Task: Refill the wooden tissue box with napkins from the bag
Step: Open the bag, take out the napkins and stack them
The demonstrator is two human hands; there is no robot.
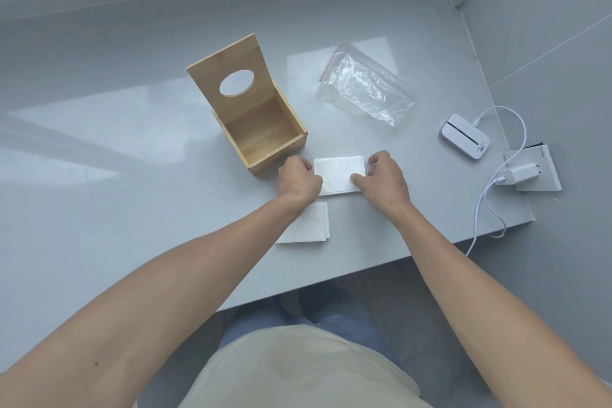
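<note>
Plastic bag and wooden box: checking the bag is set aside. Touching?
Apart. The head view shows bare grey counter between the plastic bag and the wooden box.

On the bench [132, 175]: tissue box [261, 139] mid-bench; bag [364, 89] to its right; napkin stack [337, 177] before the box; second napkin [308, 225] nearer the front edge.

Open wooden tissue box [261, 132], empty clear bag [364, 89], folded white napkins [336, 177]
</note>
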